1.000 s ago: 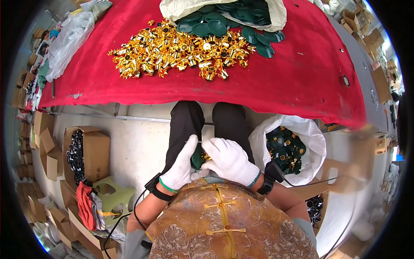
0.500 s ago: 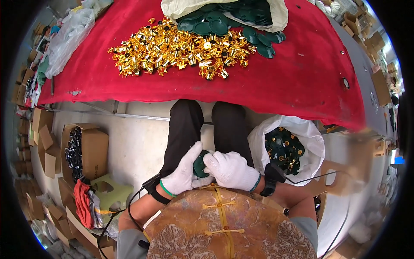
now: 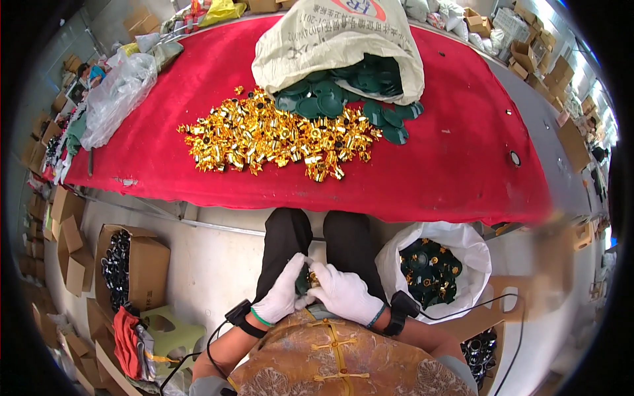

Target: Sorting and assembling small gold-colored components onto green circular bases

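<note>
Over my lap, my left hand (image 3: 281, 295), in a white glove, grips a dark green disc (image 3: 302, 282) by its edge. The fingers of my right hand (image 3: 348, 294), gloved alike, are closed on a small gold piece (image 3: 314, 280) against the disc's face. Fingers hide much of both parts. Beyond my knees, a heap of shiny gold pieces (image 3: 264, 142) lies on the red-covered table (image 3: 456, 178). Green discs (image 3: 323, 102) spill there from the mouth of a pale woven sack (image 3: 343, 43).
Right of my legs stands a white bag (image 3: 477, 261) holding green discs with gold pieces on them. A carton (image 3: 148, 274) of shiny black parts is at my left, near a pale green stool (image 3: 165, 330). Cables run from both wrists.
The view has tilted up, so more of the sack and table's far side shows. The disc has turned in my hands, and a gold piece now shows at my right fingers.
</note>
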